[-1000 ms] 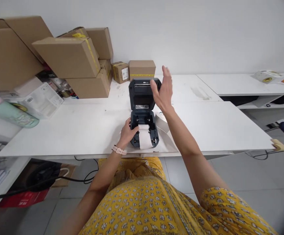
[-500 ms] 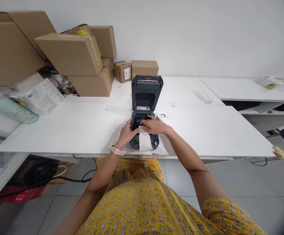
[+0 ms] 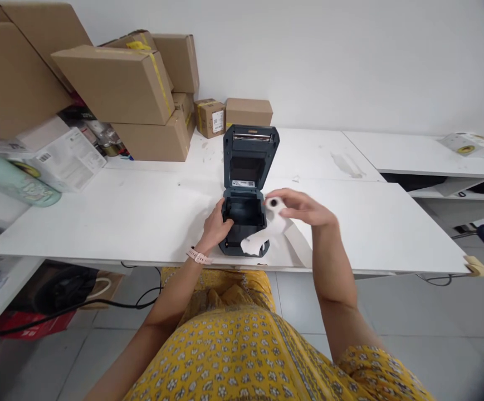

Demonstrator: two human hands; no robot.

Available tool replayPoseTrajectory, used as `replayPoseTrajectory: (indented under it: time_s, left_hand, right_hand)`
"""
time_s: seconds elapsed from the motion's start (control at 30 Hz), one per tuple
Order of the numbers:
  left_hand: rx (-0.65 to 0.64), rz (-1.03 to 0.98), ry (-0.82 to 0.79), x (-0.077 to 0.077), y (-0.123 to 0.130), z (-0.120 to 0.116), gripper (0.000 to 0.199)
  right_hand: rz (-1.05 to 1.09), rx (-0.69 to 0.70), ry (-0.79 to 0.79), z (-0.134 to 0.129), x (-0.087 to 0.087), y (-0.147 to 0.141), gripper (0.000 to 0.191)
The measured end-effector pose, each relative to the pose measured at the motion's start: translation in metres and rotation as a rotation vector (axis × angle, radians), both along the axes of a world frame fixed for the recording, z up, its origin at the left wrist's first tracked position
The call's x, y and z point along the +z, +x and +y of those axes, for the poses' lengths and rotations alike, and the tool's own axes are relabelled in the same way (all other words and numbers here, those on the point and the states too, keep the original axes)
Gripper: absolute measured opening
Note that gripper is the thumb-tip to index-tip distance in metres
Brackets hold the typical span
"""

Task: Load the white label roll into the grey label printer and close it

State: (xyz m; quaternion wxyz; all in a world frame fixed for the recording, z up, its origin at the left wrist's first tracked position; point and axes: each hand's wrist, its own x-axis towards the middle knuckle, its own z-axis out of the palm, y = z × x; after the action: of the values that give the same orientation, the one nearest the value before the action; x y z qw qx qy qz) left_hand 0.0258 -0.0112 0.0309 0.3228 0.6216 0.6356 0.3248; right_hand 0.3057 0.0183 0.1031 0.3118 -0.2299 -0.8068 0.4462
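Nearest me, past my yellow flower-printed cloth dress [image 3: 225, 351], my left hand [image 3: 216, 225] grips the left wall of a dark blue-grey plastic printer [image 3: 225, 245], thumb over the rim. The printer sits near the front edge of the white flat-topped table [image 3: 120, 228]. A white paper strip with a ragged end [image 3: 262, 231] trails over the front right of its base. It runs to the small white paper roll with a dark core [image 3: 269, 207], which my right hand [image 3: 304, 207] holds, fingers curled round it, just beside the open bay. I judge the step in hand to be handling the roll outside the bay; the next move calls for a steady printer and a strip free of snags. Beyond, the hinged lid [image 3: 250, 156] stands raised before a brown cardboard box [image 3: 249, 112].
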Motion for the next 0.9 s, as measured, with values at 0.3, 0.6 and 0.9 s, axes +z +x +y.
replayPoseTrajectory:
  time_s: [0.3,0.6,0.9]
  left_hand:
    - [0.007,0.05,-0.002,0.004,0.004,-0.008,0.076]
    - [0.034,0.046,0.035,-0.007,0.001,-0.007,0.074]
    - [0.011,0.061,0.037,-0.009,-0.003,-0.006,0.073]
  right_hand:
    - [0.249,-0.55,-0.212,-0.039,-0.059,0.124,0.05]
    - [0.048,-0.629,-0.472,-0.033,-0.113,0.116,0.045]
    - [0.153,-0.54,-0.455,-0.047,-0.097,0.156,0.054]
